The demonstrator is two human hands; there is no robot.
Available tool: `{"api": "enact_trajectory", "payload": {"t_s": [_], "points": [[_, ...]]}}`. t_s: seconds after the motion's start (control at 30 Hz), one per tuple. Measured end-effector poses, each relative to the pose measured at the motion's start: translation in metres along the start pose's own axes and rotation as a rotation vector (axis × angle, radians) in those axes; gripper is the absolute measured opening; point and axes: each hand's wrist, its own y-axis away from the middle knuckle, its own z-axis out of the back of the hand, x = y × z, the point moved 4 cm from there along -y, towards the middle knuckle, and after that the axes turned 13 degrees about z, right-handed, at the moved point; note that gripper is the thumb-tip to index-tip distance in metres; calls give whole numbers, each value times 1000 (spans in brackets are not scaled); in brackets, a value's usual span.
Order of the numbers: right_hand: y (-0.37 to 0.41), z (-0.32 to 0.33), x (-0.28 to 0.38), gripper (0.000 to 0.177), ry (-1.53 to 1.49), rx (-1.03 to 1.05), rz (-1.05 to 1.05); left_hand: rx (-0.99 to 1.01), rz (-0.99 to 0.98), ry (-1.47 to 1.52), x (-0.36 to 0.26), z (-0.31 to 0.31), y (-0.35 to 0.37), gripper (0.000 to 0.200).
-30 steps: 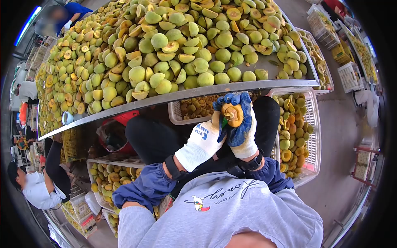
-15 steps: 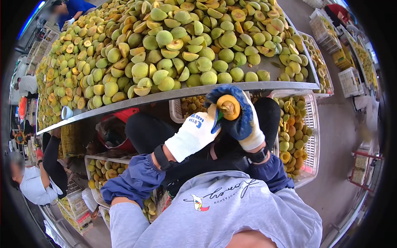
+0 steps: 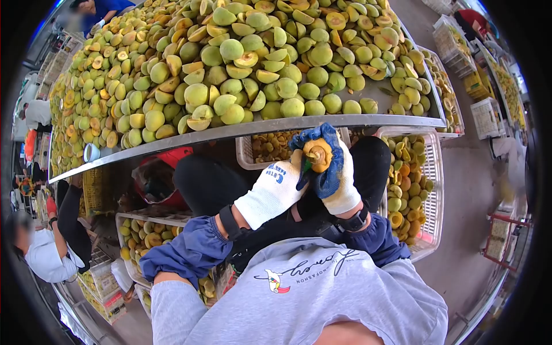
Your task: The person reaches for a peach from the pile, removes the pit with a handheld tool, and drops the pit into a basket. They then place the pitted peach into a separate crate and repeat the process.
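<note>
My right hand (image 3: 336, 172), in a white glove with a blue coated palm, is wrapped around a peach half (image 3: 318, 154). Its cut orange face is turned up, with a brown centre that looks like the pit. Close against it on the left is my left hand (image 3: 277, 183), also gloved, fingers closed at the fruit's edge. A dark green bit shows at those fingers; what it belongs to is hidden. Both hands are above my lap, just below the metal table's rim (image 3: 230, 134). Halved green-yellow peaches (image 3: 233, 49) are heaped on the table.
A white crate (image 3: 436, 195) of peach halves stands to my right, another crate (image 3: 244, 156) under the table, and one (image 3: 127, 253) at lower left. A small cup (image 3: 91, 153) sits at the table's left edge. Several people work nearby, one seated person (image 3: 54, 253) at left.
The peach half has turned slightly in my right hand, and its cut face looks rougher around the centre. Both hands have shifted only a little.
</note>
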Motion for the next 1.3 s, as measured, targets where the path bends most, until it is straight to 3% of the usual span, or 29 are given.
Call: {"api": "enact_trajectory", "payload": {"t_s": [0.07, 0.1, 0.17, 0.27, 0.3, 0.37, 0.43, 0.47, 0.6, 0.7, 0.9, 0.97, 1.0, 1.07, 1.1, 1.17, 1.2, 1.23, 1.3], "points": [[1, -3, 0, 26, 98, 43, 117, 2, -116, 210, 1, -2, 1, 42], [4, -6, 1, 29, 194, 82, 235, 6, -113, 211, 1, -2, 2, 42], [3, -6, -1, 31, 131, 65, 253, -104, -259, 213, -3, 5, 3, 34], [-6, -8, 0, 28, 23, 100, 160, -49, -118, 25, 2, 2, -4, 35], [-13, -11, 0, 27, -51, 164, 101, -53, -17, 110, -2, 16, -5, 43], [-9, -16, 4, 24, -3, 177, 110, -141, -73, 230, -6, 24, -6, 42], [4, -27, 12, 23, 412, 234, 403, -135, -37, 245, -6, 20, -7, 42], [-5, -16, 4, 22, -93, 125, 187, -131, 5, 262, -4, 17, -6, 42], [2, -18, 1, 21, -62, 142, 259, -202, -28, 232, -5, 16, -1, 43], [5, -19, 2, 19, -23, 156, 318, -103, 54, 194, -9, 21, 0, 45], [1, -10, 0, 24, 8, 198, 297, -88, -141, 180, -10, 20, 9, 45], [2, -13, 5, 28, 199, 264, 437, 101, -7, 347, -8, 24, 8, 36], [1, -15, 5, 28, 199, 263, 437, 102, -7, 348, -14, 34, 3, 36], [1, -19, 11, 30, 398, 236, 547, 662, 576, 828, -13, 29, -4, 38], [-1, -23, 13, 30, 398, 236, 552, 663, 572, 826, -4, 21, -2, 38], [-5, -27, 10, 30, 130, 199, 263, -154, -288, -38, -1, 23, 4, 38], [-2, -30, 21, 30, 449, 336, 359, -12, -245, 3, 2, 22, -4, 46], [-3, -29, 27, 26, 791, 388, 413, -11, -244, 5, -2, 23, -4, 46], [-9, -18, 13, 25, 144, 149, 132, 86, 98, 209, -3, 18, -5, 50]]}}
